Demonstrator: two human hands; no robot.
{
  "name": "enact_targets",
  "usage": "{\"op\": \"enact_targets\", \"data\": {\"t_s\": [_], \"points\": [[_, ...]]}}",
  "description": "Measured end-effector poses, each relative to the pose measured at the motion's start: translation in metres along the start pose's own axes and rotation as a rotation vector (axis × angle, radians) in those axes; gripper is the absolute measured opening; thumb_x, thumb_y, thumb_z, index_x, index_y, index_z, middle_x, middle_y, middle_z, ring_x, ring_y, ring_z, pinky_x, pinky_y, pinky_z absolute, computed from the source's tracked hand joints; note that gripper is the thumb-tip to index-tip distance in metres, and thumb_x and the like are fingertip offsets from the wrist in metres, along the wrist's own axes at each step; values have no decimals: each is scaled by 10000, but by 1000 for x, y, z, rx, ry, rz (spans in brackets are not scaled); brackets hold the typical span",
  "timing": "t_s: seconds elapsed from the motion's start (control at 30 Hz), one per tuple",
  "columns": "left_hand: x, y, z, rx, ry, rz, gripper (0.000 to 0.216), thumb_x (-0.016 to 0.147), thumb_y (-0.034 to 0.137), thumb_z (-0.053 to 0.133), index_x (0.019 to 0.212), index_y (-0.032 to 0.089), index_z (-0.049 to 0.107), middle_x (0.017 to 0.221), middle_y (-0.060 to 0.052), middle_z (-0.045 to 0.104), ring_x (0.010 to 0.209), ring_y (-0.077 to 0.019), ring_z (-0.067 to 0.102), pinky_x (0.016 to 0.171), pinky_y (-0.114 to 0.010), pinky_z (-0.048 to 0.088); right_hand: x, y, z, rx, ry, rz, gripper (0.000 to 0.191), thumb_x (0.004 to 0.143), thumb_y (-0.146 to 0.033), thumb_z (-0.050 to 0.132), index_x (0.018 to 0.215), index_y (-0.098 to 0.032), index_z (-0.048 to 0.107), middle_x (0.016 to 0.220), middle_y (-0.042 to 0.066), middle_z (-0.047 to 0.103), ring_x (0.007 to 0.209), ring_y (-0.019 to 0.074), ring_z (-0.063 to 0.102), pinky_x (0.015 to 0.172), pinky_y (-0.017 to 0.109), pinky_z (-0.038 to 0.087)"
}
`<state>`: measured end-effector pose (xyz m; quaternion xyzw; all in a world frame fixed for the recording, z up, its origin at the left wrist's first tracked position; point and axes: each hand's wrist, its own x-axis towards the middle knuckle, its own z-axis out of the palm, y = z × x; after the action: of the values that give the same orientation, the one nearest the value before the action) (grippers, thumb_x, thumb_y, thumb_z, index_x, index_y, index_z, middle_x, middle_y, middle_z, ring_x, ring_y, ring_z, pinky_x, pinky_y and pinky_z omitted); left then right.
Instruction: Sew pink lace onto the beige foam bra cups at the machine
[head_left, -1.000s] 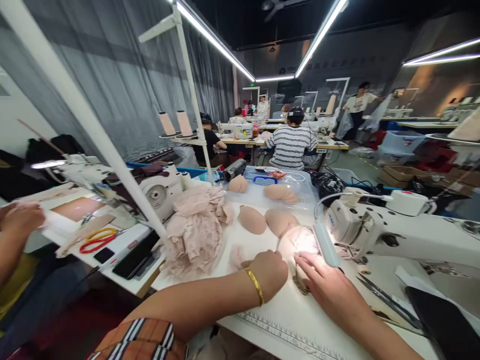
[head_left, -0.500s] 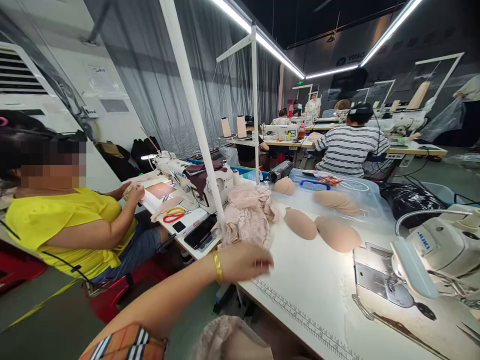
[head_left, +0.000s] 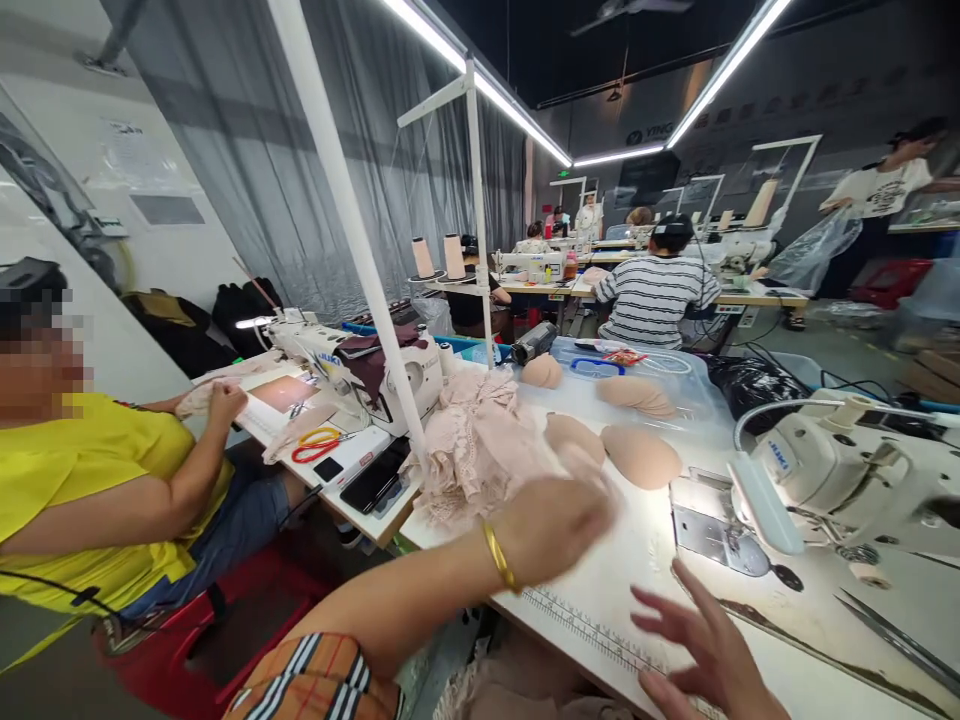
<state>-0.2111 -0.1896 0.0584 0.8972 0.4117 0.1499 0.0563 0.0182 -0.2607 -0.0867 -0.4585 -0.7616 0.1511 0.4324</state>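
Observation:
My left hand (head_left: 562, 525), with a gold bangle at the wrist, is over the near part of the white table, blurred by motion. Its fingers are closed on a piece of pale pink lace fabric (head_left: 517, 440), which stretches back to a crumpled heap of the same lace (head_left: 457, 445). Lower right, my right hand (head_left: 709, 650) hovers above the table edge, fingers spread and holding nothing. Two beige bra cups (head_left: 641, 457) lie beyond my left hand, one partly covered by the fabric. More beige cloth (head_left: 525, 685) rests on my lap.
A sewing machine (head_left: 825, 460) stands at right, with scissors (head_left: 900, 640) near it. Stacked cups (head_left: 637, 397) lie on a plastic bin lid. A white pole (head_left: 352, 200) rises left of the heap. A co-worker in yellow (head_left: 112, 480) sits at the left beside another machine (head_left: 390, 365).
My left hand has moved right and now draws lace fabric out from the heap. My right hand has come into view at lower right. The view has turned a little to the right.

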Motion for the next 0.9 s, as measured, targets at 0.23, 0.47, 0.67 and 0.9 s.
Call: {"op": "enact_targets", "data": {"t_s": [0.23,0.47,0.67,0.9], "points": [[-18,44,45,-1192,-187,168,972,724,775,745,1435,196,424,1295,-165,593,1132,-268,598,958,-387,493,17,-81,-51,425,-99,197,157,1015,-357,495,1092,-298,619,909,-1,689,784,181,667,726,274,555],[-2,13,61,-1390,-858,-179,592,819,734,674,869,145,640,503,41,518,400,-61,328,440,-199,250,11,-8,-101,-368,187,337,273,1051,-331,404,1279,-244,527,1016,46,694,810,176,663,696,272,544],[13,12,46,-1436,-614,-201,602,872,643,684,1154,113,644,748,-55,711,652,-121,554,680,-236,408,0,68,-149,-716,223,343,181,941,-219,477,872,-184,641,960,180,700,900,327,603,765,453,453],[28,27,64,-1602,-742,-138,772,790,588,801,1329,142,476,663,-18,694,614,-142,579,720,-281,436,-5,22,-120,-525,52,164,196,1072,-325,390,1092,-235,563,833,36,698,700,201,656,625,298,485]]}}
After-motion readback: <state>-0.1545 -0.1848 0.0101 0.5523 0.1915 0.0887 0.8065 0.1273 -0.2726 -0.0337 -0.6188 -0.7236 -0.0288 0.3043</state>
